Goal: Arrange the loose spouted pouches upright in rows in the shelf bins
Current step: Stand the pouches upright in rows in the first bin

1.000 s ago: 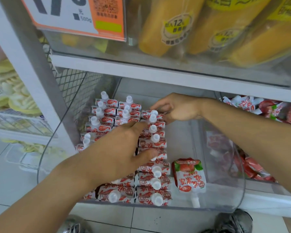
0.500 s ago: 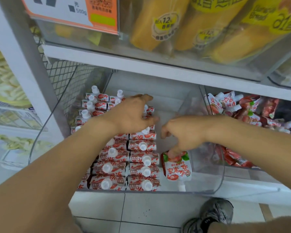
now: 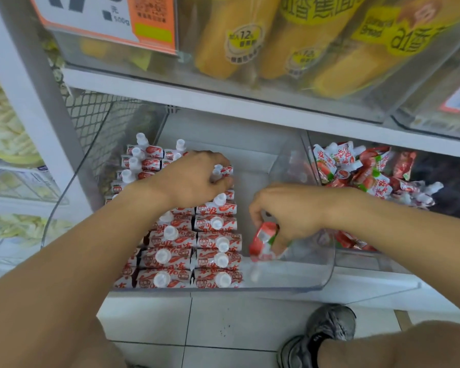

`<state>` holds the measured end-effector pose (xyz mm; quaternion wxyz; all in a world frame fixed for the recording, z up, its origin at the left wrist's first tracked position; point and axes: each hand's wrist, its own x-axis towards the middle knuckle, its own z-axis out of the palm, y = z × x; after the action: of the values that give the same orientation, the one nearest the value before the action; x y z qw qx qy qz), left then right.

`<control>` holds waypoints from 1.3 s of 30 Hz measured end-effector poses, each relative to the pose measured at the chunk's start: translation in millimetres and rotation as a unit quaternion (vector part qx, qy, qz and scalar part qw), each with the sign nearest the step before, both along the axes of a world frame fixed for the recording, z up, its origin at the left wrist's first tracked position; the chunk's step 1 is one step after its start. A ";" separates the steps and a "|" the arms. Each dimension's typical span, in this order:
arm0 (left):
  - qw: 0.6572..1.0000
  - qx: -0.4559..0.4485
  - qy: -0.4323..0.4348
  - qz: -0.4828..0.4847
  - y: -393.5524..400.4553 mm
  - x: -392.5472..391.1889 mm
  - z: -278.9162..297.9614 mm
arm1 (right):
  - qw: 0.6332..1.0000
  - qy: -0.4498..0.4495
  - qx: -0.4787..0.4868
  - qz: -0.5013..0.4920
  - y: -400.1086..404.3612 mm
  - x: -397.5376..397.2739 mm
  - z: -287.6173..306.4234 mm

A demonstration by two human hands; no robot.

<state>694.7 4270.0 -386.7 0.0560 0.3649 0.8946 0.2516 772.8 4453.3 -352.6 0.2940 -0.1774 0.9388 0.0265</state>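
A clear plastic shelf bin (image 3: pixel 327 269) holds red-and-white spouted pouches (image 3: pixel 215 245) standing upright in rows on its left side, white caps up. My left hand (image 3: pixel 194 179) lies over the back of these rows, fingers curled onto the pouches of the right-hand row. My right hand (image 3: pixel 290 211) grips one loose pouch (image 3: pixel 262 241) in the bin's bare right part, lifted and tilted with its spout pointing down toward the front. A heap of loose pouches (image 3: pixel 361 171) lies in the neighbouring bin on the right.
The shelf above carries clear bins of yellow bread packs (image 3: pixel 239 41) and an orange price card (image 3: pixel 109 19). A white upright post (image 3: pixel 24 102) and wire mesh (image 3: pixel 96 115) stand left. Tiled floor and my shoe (image 3: pixel 327 330) are below.
My right hand has closed round the loose pouch and raised it off the bin floor. My left hand stayed on the back rows. The camera moved closer.
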 end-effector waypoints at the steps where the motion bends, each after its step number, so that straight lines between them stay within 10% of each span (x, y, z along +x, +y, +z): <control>1: 1.000 0.005 -0.003 -0.001 -1.1 -0.6 -0.1 | 0.999 0.036 0.001 -0.005 2.0 -0.4 6.6; 7: 1.000 -0.008 0.008 0.006 -8.2 -2.3 -5.1 | 0.931 0.328 0.157 0.031 5.8 -15.6 15.0; 11: 1.000 0.005 0.016 -0.002 -12.5 -2.4 -5.7 | 0.922 0.372 0.069 -0.081 2.1 -35.9 16.9; 16: 1.000 0.023 0.017 -0.012 -13.3 1.6 -4.4 | 0.927 0.273 -0.127 -0.222 -4.9 -74.4 -1.9; 39: 1.000 -0.006 -0.025 -0.009 -26.5 16.8 -1.3 | 0.957 0.232 -0.127 -0.117 -10.6 -121.2 -33.0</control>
<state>711.5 4243.4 -388.0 0.0828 0.3665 0.8911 0.2546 651.6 4442.6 -385.6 0.0441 -0.0917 0.9910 -0.0872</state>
